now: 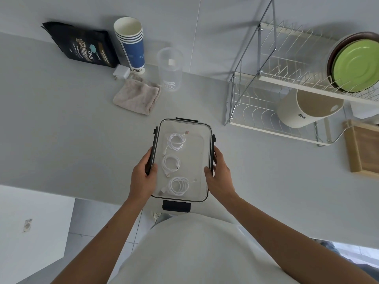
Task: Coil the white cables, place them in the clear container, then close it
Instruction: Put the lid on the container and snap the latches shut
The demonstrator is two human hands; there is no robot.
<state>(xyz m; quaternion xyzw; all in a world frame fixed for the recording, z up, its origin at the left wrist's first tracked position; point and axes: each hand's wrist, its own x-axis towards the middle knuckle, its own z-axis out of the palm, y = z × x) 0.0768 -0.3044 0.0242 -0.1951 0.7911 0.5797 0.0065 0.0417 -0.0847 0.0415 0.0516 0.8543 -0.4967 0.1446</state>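
Hands (143, 178) (221, 177) on container (198, 140); "000" on beaker (169, 72)

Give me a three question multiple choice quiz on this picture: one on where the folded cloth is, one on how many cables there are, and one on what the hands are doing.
1. Where is the folded cloth? A under the clear container; B on the counter beyond it, to the left; C inside it.
2. How many coiled white cables lie in the container? A two; B three; C five.
3. What are the left hand and right hand doing? A hanging free; B pulling a cable; C gripping the container's side latches.
Answers: 1 B, it lies near the paper cups; 2 B, three coils show through the clear lid; 3 C, fingers curl round the black latches on both long sides.
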